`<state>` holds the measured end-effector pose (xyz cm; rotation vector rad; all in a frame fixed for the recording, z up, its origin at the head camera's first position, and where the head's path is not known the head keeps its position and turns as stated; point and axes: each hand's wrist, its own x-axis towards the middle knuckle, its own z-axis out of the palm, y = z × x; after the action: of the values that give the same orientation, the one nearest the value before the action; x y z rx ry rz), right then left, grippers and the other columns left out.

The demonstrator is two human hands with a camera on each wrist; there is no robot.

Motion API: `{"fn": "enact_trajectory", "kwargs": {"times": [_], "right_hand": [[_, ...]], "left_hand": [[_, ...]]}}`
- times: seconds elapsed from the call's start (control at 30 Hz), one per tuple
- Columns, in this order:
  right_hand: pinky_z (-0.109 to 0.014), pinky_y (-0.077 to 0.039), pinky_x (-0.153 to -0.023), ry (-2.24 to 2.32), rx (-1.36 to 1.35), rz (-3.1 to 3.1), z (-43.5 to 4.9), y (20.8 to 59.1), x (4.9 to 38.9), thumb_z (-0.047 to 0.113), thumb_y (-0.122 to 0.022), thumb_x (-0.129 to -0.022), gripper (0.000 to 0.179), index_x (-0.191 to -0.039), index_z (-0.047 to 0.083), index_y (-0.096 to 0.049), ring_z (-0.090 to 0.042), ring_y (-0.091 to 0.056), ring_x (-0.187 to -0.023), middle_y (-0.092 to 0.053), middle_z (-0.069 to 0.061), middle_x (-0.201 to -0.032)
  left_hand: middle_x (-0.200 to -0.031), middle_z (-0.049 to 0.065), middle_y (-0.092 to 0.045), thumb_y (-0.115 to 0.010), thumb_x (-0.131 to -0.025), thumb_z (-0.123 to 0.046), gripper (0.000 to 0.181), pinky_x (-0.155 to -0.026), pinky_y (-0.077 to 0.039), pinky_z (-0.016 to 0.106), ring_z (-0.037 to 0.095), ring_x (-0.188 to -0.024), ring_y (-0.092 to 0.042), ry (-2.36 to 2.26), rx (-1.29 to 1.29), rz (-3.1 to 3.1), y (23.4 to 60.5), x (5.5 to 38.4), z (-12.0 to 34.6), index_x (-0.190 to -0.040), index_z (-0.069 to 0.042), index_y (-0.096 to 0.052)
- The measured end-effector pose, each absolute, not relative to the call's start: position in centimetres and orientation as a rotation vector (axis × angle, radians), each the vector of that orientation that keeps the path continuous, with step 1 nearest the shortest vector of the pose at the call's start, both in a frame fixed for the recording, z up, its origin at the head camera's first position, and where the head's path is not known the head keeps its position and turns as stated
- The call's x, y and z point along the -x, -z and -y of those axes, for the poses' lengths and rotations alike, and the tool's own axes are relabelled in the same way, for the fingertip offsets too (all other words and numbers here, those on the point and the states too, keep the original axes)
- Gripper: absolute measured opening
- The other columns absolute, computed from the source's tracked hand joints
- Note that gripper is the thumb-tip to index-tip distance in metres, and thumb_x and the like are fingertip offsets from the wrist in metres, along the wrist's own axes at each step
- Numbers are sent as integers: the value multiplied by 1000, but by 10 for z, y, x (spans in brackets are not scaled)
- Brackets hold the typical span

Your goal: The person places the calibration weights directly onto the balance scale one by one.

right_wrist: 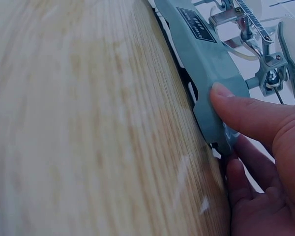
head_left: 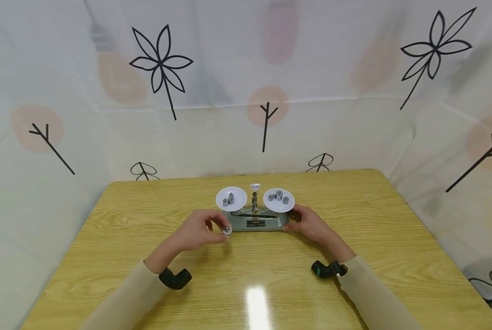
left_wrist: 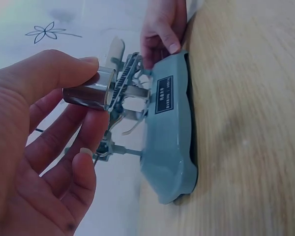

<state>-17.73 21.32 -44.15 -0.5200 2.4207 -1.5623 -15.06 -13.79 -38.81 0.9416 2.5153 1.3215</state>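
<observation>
My left hand point(head_left: 200, 230) pinches a shiny cylindrical metal weight point(left_wrist: 91, 89) between thumb and fingers, just in front of the left end of a balance scale. The scale's grey-green base point(head_left: 237, 223) has a dark label on its front. Small metal weights point(head_left: 231, 198) stand together in the white left pan point(head_left: 240, 196), and several more point(head_left: 279, 195) are in the right pan point(head_left: 276, 208). At the base's right end, my right hand point(head_left: 309, 224) grips the corner, its thumb point(right_wrist: 226, 96) on the front face and the other fingers behind.
A wood-grain table point(head_left: 291, 288) carries the scale near its back edge. Behind and at both sides hangs a pale cloth point(head_left: 213, 137) printed with black plant outlines. Black wrist straps point(head_left: 175, 278) sit by both sleeves.
</observation>
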Motion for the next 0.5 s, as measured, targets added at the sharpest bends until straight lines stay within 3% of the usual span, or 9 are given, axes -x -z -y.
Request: {"fn": "enact_trajectory", "kwargs": {"times": [0.2,0.5], "right_hand": [[-54,-39,-105,1539,524,-2420,-209,424,169,-3,-75,-85,61,-139,-11,-47,-43,-48,-128,-51,-29,-139],[-56,-37,-106,1559,531,-2409,-212,440,178,-4,-75,-85,62,-139,-11,-47,-44,-47,-129,-50,-29,-139]], "left_hand": [[-91,-9,-69,-84,-80,-15,20,-66,-45,30,33,-88,-65,-1348,-925,-2533,378,154,144,-95,-19,-72],[-89,-9,-67,-85,-80,-15,21,-67,-47,31,26,-87,-65,-1306,-915,-2618,365,160,150,-95,-18,-71]]}}
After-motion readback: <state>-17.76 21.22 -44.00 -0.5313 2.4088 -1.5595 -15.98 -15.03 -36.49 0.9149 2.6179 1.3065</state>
